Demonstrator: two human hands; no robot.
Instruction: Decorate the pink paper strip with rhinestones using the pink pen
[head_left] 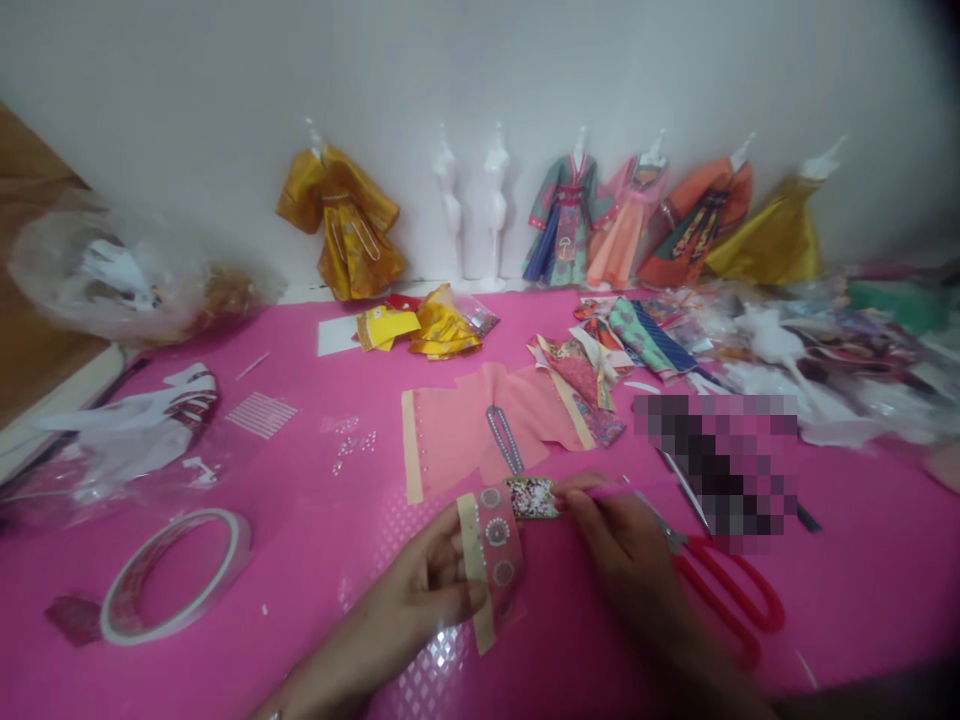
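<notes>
My left hand (435, 575) pinches a patterned pink fabric strip (501, 545) with a pale yellow edge and round white motifs. Just past the strip's upper right lies a small rectangle of mixed glittery bits (532, 497). At its right side my right hand (600, 520) has its fingers closed round a thin pink stick (637, 490), its tip hidden by the fingers. Beyond both hands a flat peach doll garment (480, 430) is spread on the pink table, with a looped beaded trim (504, 438) on it.
Red-handled scissors (739, 590) lie right of my right hand. A tape roll (176, 577) and plastic bags (135, 440) are on the left. Dressed doll forms (341, 225) and bare ones (496, 205) stand along the wall. Fabric pieces and bags (825, 370) crowd the back right.
</notes>
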